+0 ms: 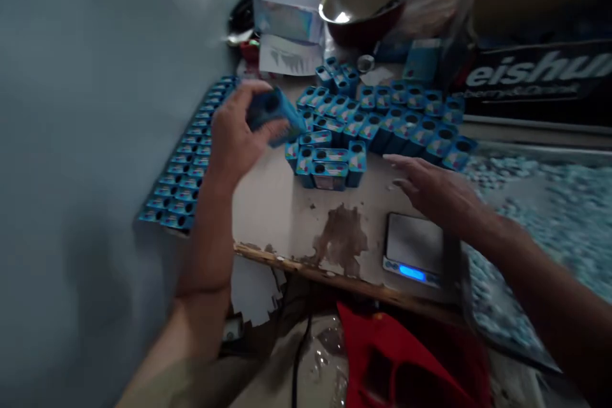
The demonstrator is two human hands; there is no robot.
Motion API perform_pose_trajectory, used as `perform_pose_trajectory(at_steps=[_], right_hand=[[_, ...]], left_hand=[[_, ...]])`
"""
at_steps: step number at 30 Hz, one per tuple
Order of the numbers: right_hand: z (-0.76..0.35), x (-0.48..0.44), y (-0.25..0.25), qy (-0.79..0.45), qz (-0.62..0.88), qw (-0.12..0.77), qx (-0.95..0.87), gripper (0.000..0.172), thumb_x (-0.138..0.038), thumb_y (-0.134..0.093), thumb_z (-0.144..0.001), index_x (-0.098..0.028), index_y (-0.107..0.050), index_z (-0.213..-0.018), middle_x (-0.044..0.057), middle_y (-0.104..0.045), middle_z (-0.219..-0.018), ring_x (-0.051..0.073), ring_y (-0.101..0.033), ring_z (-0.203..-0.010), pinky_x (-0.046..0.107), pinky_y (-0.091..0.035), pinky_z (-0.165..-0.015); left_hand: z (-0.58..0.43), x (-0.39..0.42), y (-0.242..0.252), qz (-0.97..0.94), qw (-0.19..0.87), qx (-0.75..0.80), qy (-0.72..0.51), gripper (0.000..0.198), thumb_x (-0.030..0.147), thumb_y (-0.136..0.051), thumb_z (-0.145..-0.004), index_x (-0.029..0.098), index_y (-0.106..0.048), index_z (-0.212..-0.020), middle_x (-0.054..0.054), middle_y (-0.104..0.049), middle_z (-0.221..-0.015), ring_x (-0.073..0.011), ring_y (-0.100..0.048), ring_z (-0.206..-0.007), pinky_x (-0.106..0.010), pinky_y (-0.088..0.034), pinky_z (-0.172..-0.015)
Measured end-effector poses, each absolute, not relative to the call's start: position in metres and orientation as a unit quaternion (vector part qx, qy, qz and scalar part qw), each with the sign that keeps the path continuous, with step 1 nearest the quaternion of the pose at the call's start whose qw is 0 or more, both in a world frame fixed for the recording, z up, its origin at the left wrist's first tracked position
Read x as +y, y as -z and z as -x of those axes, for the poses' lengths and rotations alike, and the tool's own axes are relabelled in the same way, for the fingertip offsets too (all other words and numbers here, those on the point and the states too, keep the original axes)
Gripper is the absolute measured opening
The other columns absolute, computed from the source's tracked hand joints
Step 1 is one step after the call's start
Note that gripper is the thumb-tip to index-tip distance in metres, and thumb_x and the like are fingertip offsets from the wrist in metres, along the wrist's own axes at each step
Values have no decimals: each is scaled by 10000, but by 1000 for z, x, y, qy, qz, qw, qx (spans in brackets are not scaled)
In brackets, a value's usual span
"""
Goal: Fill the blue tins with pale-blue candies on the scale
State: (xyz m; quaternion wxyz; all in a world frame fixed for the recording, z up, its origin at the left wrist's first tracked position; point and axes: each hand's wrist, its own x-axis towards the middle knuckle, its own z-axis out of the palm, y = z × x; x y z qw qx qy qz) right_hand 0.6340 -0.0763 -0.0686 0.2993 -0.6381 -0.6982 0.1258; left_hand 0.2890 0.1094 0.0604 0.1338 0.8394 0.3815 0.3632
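My left hand [236, 134] is raised over the worn table [272, 204] with its fingers closed round a small blue box [275, 113], tilted on its side. Just right of it stands a tight cluster of the same blue boxes [327, 162], upright with round holes in their tops. More rows of blue boxes [406, 118] stretch behind them. My right hand [433, 191] hovers flat with fingers stretched out, holding nothing, just above a small digital scale [414, 248] whose display glows blue.
A long double row of blue boxes [189, 159] runs along the wall at the left. A metal bowl [363, 9] and white cartons [289, 25] stand at the back. A tray of small pale blue pieces [549, 217] lies at the right. Something red [396, 363] sits below the table edge.
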Motion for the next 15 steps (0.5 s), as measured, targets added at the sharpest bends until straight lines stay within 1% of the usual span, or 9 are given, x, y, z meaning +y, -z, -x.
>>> perform_pose_trajectory(at_steps=[3,4,7,9,10,11,12,13,15], right_hand=[[-616,-17,74,-139,607,286,-728,449,-52,-728,-972,-263,-849,-1349,138,-849,-1273,266,-753,-834,338,-454,-626],[-614,-3,75,-145,601,275,-737,399,-41,-714,-962,-259,-862,-1262,126,-843,-1212,244,-718,-780,332,-422,-597],[-614,16,76,-139,594,224,-760,336,-35,-637,-951,-279,-847,-1047,109,-823,-1075,239,-694,-729,342,-391,-565],[-616,14,74,-123,593,194,-771,343,-77,-610,-977,-333,-836,-990,109,-820,-1023,267,-717,-726,366,-402,-559],[-618,10,72,-115,594,182,-775,344,-113,-602,-1005,-361,-839,-982,112,-830,-1020,285,-745,-750,377,-425,-568],[-620,4,70,-107,595,173,-777,335,-155,-603,-1026,-381,-845,-969,114,-847,-1018,305,-779,-784,388,-453,-581],[-623,-3,68,-97,602,165,-775,322,-197,-608,-1038,-388,-855,-959,116,-866,-1017,326,-812,-824,399,-479,-594],[-627,-11,67,-85,616,159,-767,305,-235,-617,-1039,-384,-869,-955,119,-886,-1018,350,-840,-858,410,-498,-603],[-636,-32,63,-57,657,156,-735,258,-318,-654,-1025,-368,-899,-961,126,-910,-1005,399,-864,-859,437,-511,-598]], left_hand=[[-251,214,-91,-747,91,551,-361,686,-175,-1021,-733,161,-713,-1246,64,-822,-1236,-147,-749,-1191,-265,-573,-1163],[-244,243,-94,-729,102,577,-354,657,-198,-987,-741,145,-716,-1232,70,-824,-1218,-119,-740,-1174,-229,-557,-1131],[-231,305,-80,-726,131,584,-340,557,-129,-981,-779,146,-749,-1204,84,-849,-1205,-75,-738,-1128,-202,-562,-1093],[-225,329,-61,-733,157,574,-329,311,19,-954,-908,161,-772,-1117,98,-866,-1139,-41,-735,-1067,-187,-566,-1107],[-222,338,-52,-735,172,572,-322,182,113,-933,-984,163,-776,-1061,91,-868,-1086,-38,-741,-1029,-199,-578,-1120],[-219,346,-44,-735,183,571,-317,143,202,-908,-1052,160,-777,-1013,69,-867,-1043,-53,-754,-1001,-236,-601,-1135],[-217,354,-37,-735,191,569,-316,201,281,-882,-1108,151,-780,-993,38,-865,-1033,-81,-775,-1000,-291,-625,-1156],[-215,362,-33,-735,197,567,-316,252,332,-870,-1135,141,-786,-994,2,-864,-1057,-120,-799,-1031,-355,-643,-1177],[-214,377,-29,-736,202,562,-319,221,304,-913,-1105,130,-802,-1023,-57,-859,-1159,-218,-822,-1174,-486,-650,-1223]])
